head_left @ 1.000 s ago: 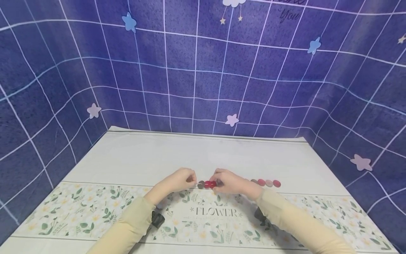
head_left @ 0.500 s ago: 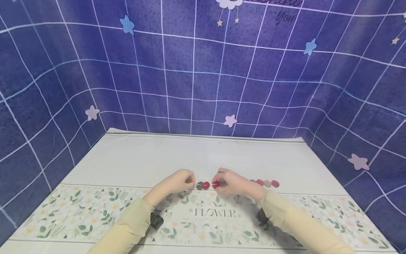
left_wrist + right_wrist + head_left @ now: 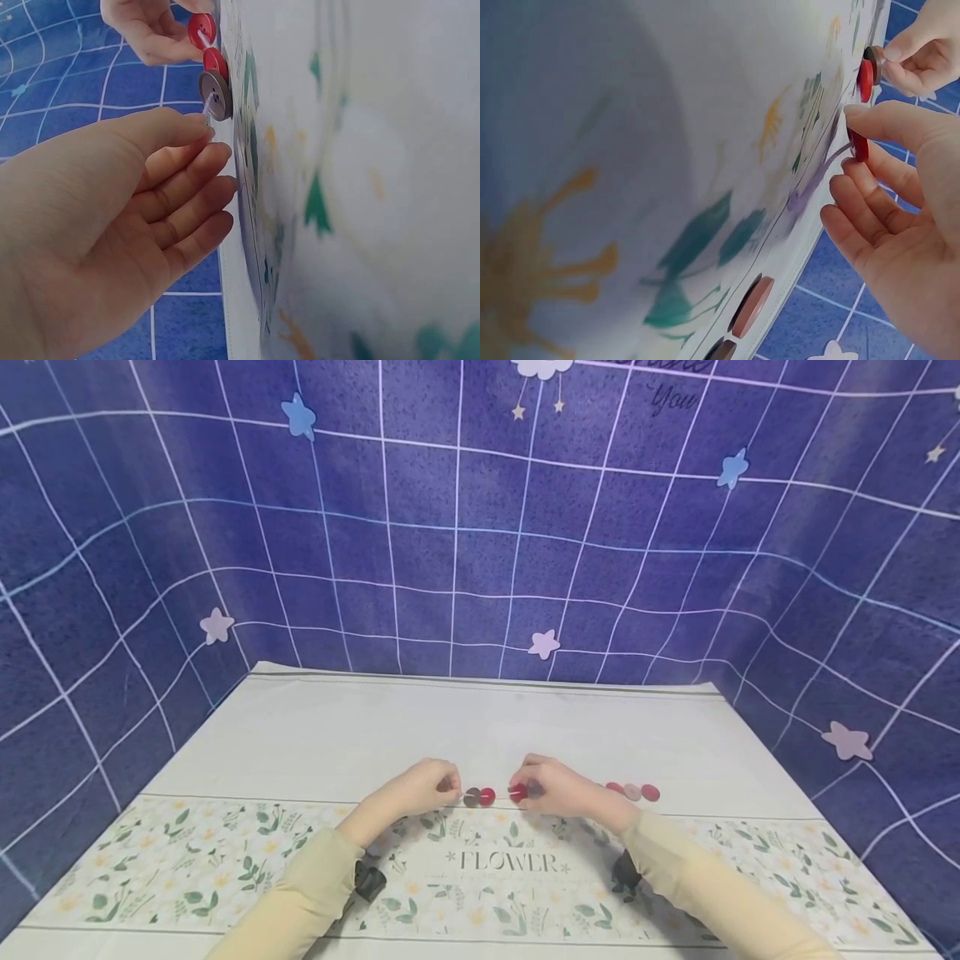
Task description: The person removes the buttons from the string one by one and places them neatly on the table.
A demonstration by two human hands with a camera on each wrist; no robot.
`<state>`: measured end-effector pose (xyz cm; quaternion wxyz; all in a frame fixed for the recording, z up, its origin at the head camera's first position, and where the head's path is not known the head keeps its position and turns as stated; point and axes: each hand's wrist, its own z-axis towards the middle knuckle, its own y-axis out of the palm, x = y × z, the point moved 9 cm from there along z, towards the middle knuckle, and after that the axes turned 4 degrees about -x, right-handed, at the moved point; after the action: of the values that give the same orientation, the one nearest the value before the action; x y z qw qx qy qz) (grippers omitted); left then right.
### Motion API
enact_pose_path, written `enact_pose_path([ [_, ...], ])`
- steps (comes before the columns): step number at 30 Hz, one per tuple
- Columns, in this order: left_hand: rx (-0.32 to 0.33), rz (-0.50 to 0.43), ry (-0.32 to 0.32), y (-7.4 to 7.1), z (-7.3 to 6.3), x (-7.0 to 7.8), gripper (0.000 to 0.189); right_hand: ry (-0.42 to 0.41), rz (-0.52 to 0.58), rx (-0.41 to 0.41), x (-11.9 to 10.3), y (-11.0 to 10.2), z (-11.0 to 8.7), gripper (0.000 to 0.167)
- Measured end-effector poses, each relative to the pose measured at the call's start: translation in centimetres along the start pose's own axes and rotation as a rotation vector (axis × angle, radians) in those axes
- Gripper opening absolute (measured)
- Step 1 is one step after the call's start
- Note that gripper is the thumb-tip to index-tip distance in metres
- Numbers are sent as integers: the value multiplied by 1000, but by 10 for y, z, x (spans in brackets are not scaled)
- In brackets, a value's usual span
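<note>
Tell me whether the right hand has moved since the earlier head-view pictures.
Yes, the right hand has shifted to the right, judged against the printed word FLOWER in the head view.

At least eight buttons (image 3: 216,96), one string (image 3: 834,158)

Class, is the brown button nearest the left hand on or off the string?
On. In the left wrist view, the string runs out of the brown button to the left hand.
</note>
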<state>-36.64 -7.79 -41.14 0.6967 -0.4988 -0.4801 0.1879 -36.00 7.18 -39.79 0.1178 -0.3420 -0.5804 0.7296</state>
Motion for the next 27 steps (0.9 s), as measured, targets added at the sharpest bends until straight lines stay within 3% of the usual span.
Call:
enact_pose_path([
  [11,1,-5,20,0,0,1,7,47,25,5,4,-5,-7,27],
  [27,-3,2,21,0,0,2,6,36,20,36,10,-10,-17,29],
])
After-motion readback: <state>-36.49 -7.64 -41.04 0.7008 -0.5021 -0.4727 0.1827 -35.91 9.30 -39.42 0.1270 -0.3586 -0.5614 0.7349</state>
